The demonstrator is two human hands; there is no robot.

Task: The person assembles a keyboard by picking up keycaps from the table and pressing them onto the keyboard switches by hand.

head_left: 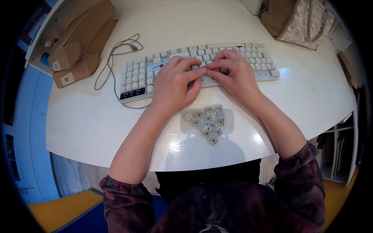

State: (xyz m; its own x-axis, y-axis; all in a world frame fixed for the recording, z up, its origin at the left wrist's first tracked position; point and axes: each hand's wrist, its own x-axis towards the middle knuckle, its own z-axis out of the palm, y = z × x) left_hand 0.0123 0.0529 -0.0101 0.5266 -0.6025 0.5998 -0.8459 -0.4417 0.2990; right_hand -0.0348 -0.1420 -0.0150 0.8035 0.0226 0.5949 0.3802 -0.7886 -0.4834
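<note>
A white keyboard (210,82) lies on the desk, turned so that its indicator panel is at the near left corner. My left hand (176,81) rests over its middle, fingers bent among the keys and thumb apart. Its index fingertip meets the fingertips of my right hand (236,74) at the near key rows. The right thumb and index finger are pinched together; whatever is between them is hidden. Several loose keycaps (208,118) lie in a cluster on the desk between my forearms, most with their hollow undersides up.
A grey cable (112,58) loops left of the keyboard on the white desk (89,124). Brown cardboard pieces (83,42) stand at the far left. A patterned bag (303,23) sits at the far right. Shelves (338,147) are beyond the desk's right edge.
</note>
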